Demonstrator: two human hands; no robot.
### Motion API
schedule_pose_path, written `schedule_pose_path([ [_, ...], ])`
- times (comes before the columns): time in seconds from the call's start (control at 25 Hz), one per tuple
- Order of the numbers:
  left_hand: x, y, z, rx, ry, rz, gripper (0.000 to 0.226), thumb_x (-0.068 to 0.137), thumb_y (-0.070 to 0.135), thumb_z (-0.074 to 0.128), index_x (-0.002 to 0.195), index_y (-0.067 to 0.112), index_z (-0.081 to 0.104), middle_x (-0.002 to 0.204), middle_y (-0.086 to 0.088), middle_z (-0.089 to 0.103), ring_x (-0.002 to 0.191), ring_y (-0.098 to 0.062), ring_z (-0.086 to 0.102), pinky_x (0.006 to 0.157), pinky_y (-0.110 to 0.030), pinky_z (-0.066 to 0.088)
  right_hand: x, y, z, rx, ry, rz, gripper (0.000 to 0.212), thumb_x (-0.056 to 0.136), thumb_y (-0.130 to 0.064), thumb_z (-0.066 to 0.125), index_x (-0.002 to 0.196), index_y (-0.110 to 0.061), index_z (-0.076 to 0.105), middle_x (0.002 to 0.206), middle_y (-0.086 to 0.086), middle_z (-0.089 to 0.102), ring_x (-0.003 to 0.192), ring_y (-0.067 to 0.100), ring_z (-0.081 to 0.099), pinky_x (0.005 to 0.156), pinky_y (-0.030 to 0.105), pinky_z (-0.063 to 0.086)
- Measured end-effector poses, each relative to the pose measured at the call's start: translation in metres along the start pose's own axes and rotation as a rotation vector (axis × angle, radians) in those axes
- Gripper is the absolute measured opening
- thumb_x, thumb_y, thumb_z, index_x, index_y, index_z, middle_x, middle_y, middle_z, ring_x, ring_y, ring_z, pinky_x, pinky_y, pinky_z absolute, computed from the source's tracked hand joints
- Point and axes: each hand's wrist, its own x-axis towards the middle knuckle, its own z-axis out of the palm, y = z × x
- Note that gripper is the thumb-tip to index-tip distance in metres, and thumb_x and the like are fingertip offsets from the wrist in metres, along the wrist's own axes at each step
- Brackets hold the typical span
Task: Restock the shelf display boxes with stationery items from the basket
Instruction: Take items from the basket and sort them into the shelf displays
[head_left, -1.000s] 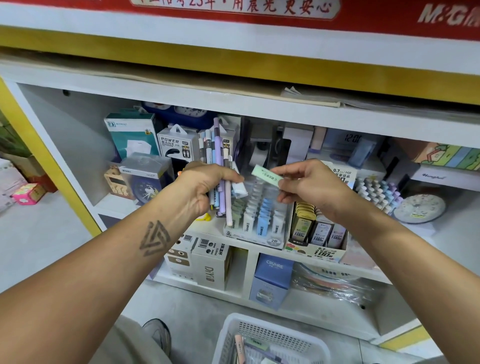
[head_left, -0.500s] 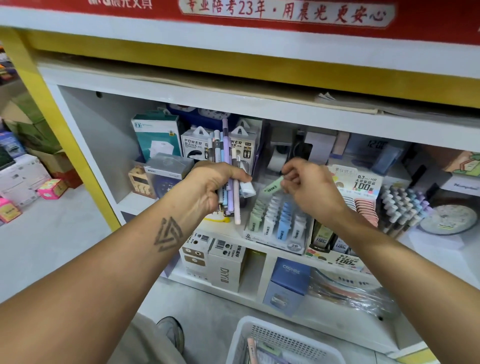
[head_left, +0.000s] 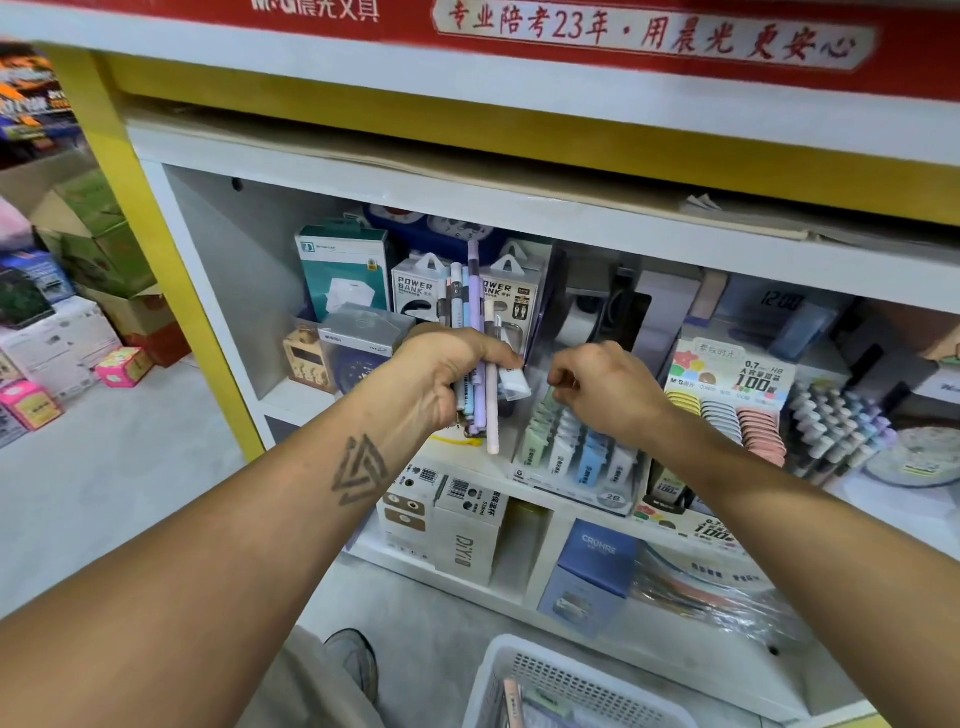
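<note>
Head view: the left hand (head_left: 447, 371) is closed in a fist around a bundle of pens (head_left: 475, 343), held upright in front of the shelf (head_left: 519, 488). A small white item (head_left: 514, 382) is pinned under the thumb beside the pens. The right hand (head_left: 605, 389) is curled, fingertips pinched together over the back row of the display box (head_left: 579, 457); a sliver of pale green is seen at the fingertips, but whether an item is gripped cannot be told. The display box is stood on the shelf edge, filled with rows of green, white and blue packets. A second box (head_left: 727, 410) of lead refills is placed just right of it. The white basket (head_left: 571, 686) is seen below on the floor, well apart from both hands, with some items inside.
</note>
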Motion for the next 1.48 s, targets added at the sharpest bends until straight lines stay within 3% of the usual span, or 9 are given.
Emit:
schedule_pose_path([
  [0.28, 0.0, -0.001, 0.004, -0.011, -0.036, -0.005, 0.04, 0.07, -0.011, 0.076, 0.109, -0.009, 0.067, 0.11, -0.028, 0.07, 0.083, -0.04, 0.069, 0.07, -0.05, 0.06, 0.0, -0.013, -0.007, -0.023, -0.11, 0.007, 0.033, 0.093, -0.007, 0.056, 0.115, -0.024, 0.073, 0.114, -0.002, 0.067, 0.099, 0.023, 0.065, 0.087, 0.039, 0.056],
  [0.44, 0.002, -0.003, 0.013, -0.015, -0.071, 0.008, 0.047, 0.07, -0.013, 0.074, 0.116, -0.01, 0.064, 0.109, -0.031, 0.069, 0.082, -0.042, 0.071, 0.066, -0.053, 0.061, -0.021, -0.023, -0.034, 1.032, -0.123, 0.256, 0.022, 0.095, -0.01, 0.065, 0.115, -0.017, 0.068, 0.086, 0.006, 0.075, 0.073, 0.025, 0.073, 0.06, 0.03, 0.057],
  [0.48, 0.002, -0.004, 0.017, -0.016, -0.071, 0.017, 0.046, 0.07, -0.013, 0.074, 0.115, -0.009, 0.064, 0.108, -0.033, 0.068, 0.083, -0.043, 0.071, 0.069, -0.056, 0.06, -0.028, -0.024, -0.037, 1.135, -0.152, 0.245, 0.024, 0.092, -0.012, 0.071, 0.115, -0.016, 0.065, 0.084, 0.007, 0.075, 0.073, 0.028, 0.074, 0.06, 0.029, 0.057],
  [0.6, 0.0, -0.007, 0.027, -0.006, -0.069, 0.038, 0.044, 0.067, -0.011, 0.077, 0.109, -0.008, 0.066, 0.101, -0.032, 0.07, 0.079, -0.042, 0.072, 0.07, -0.058, 0.059, -0.043, -0.026, -0.038, 1.077, -0.127, 0.183, 0.034, 0.085, -0.005, 0.076, 0.115, -0.007, 0.061, 0.077, 0.011, 0.074, 0.072, 0.03, 0.075, 0.064, 0.029, 0.06],
  [0.92, 0.004, -0.012, 0.039, -0.122, -0.139, -0.001, 0.043, 0.076, -0.016, 0.066, 0.118, -0.015, 0.061, 0.074, -0.023, 0.071, 0.057, -0.026, 0.071, 0.049, -0.031, 0.056, -0.051, 0.015, -0.05, 1.146, -0.001, 0.344, 0.031, 0.086, 0.006, 0.071, 0.117, 0.001, 0.068, 0.093, 0.018, 0.075, 0.073, 0.023, 0.074, 0.068, 0.024, 0.061],
  [1.04, 0.003, -0.016, 0.043, -0.092, -0.161, -0.032, 0.042, 0.079, -0.015, 0.064, 0.121, -0.013, 0.06, 0.07, -0.02, 0.071, 0.054, -0.024, 0.071, 0.049, -0.031, 0.057, -0.053, 0.022, -0.05, 1.015, 0.04, 0.338, 0.027, 0.091, 0.002, 0.068, 0.115, -0.009, 0.073, 0.093, 0.01, 0.075, 0.069, 0.008, 0.07, 0.066, 0.018, 0.057],
  [1.12, 0.005, -0.015, 0.045, -0.088, -0.156, -0.022, 0.037, 0.079, -0.014, 0.064, 0.115, -0.011, 0.063, 0.073, -0.021, 0.072, 0.056, -0.024, 0.071, 0.05, -0.03, 0.057, -0.054, 0.03, -0.056, 0.716, 0.109, 0.311, 0.027, 0.095, -0.006, 0.065, 0.112, -0.025, 0.074, 0.09, -0.003, 0.072, 0.058, -0.005, 0.06, 0.054, 0.011, 0.047],
  [1.24, 0.005, -0.015, 0.045, -0.054, -0.15, -0.038, 0.029, 0.078, -0.012, 0.065, 0.107, -0.006, 0.064, 0.076, -0.02, 0.072, 0.055, -0.023, 0.07, 0.048, -0.028, 0.055, -0.052, 0.043, -0.066, 0.448, 0.168, 0.259, 0.019, 0.09, -0.008, 0.071, 0.097, -0.026, 0.07, 0.086, -0.003, 0.066, 0.068, 0.007, 0.057, 0.058, 0.018, 0.046],
  [1.48, 0.004, -0.014, 0.042, -0.011, -0.141, -0.069, 0.038, 0.078, -0.01, 0.065, 0.116, -0.005, 0.064, 0.072, -0.018, 0.073, 0.052, -0.022, 0.069, 0.043, -0.029, 0.053, -0.052, 0.044, -0.068, 0.713, 0.133, 0.25, 0.015, 0.085, 0.004, 0.074, 0.094, -0.008, 0.073, 0.084, 0.013, 0.073, 0.077, 0.031, 0.073, 0.081, 0.041, 0.061],
])
